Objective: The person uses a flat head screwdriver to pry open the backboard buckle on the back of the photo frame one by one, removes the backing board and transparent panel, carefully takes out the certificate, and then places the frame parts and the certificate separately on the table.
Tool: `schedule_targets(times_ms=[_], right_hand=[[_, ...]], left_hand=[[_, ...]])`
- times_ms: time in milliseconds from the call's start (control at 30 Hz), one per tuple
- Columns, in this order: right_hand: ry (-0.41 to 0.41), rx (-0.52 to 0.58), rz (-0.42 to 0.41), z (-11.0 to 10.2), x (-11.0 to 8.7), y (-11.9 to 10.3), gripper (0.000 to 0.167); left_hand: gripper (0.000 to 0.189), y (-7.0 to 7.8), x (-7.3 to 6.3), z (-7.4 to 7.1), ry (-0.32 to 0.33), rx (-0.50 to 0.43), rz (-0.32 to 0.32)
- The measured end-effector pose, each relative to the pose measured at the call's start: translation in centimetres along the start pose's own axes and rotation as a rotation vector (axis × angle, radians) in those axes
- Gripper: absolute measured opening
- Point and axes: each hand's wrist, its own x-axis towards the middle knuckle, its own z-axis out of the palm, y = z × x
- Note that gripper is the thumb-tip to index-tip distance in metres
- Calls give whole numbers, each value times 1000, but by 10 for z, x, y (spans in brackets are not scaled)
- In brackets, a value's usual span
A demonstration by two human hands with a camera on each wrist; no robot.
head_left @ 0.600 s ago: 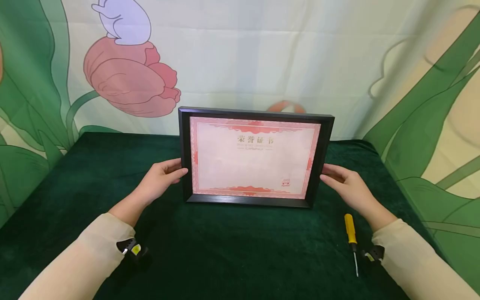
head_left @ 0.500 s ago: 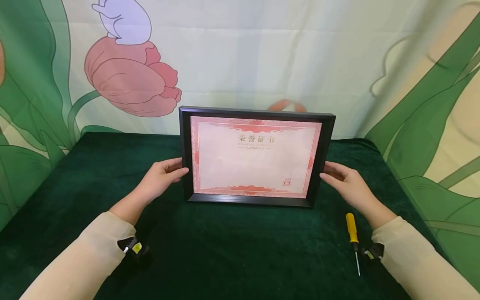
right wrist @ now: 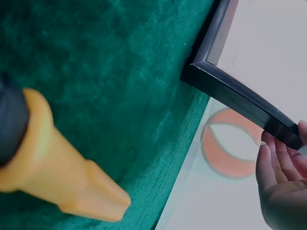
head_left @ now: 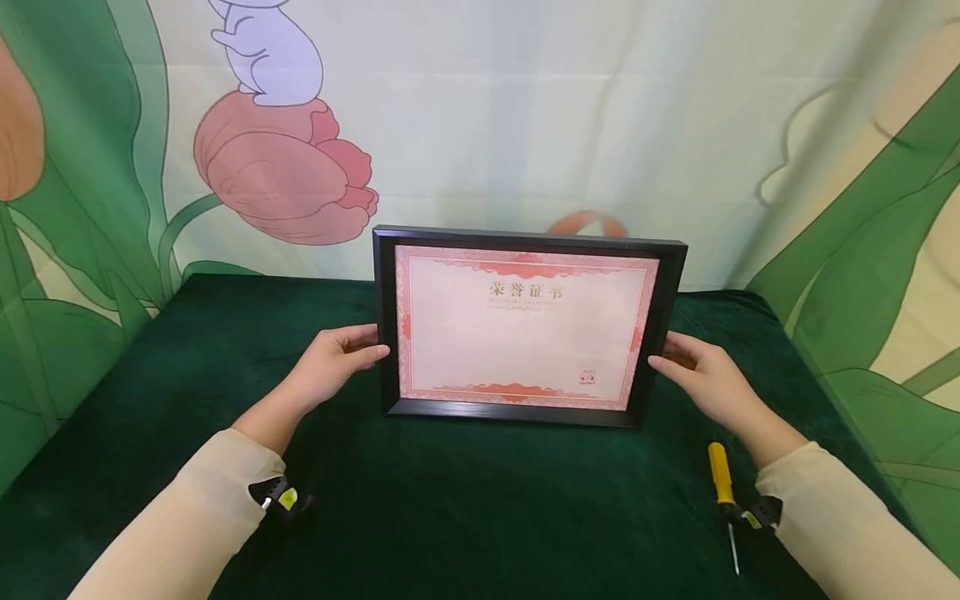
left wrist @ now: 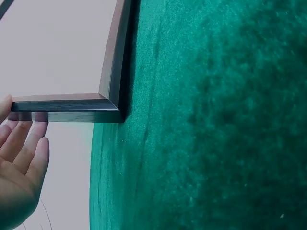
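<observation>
A black picture frame stands upright in the middle of the table, leaning slightly back. Inside it shows a certificate with a pink and red border and gold characters. My left hand grips the frame's left side, thumb in front and fingers behind. On the opposite side my right hand pinches the frame the same way. In the left wrist view, the fingers reach under the frame's edge. A screwdriver with a yellow handle lies on the cloth near my right wrist.
Dark green velvet cloth covers the table. Behind it hangs a pale curtain printed with a rabbit, a pink flower and green leaves. Large and blurred, the screwdriver's yellow handle fills the lower left of the right wrist view.
The whole head view has shifted a little right and down. Both hands keep their hold on the picture frame, which stays in about the same place on the table.
</observation>
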Motion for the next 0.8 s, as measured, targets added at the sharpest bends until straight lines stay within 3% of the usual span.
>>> schedule_targets(times_ms=[133,600,800], right_hand=[[12,-26,-18,-4,-6,0,58],[59,-35,-59,-11,-9,-4,55],[85,-48,-66,-13,-14,-3,53]], left_hand=[[53,0,-2,4,-6,5,5],[50,18,-3,-3,14,36,17],[50,17,-3,1,16,47,41]])
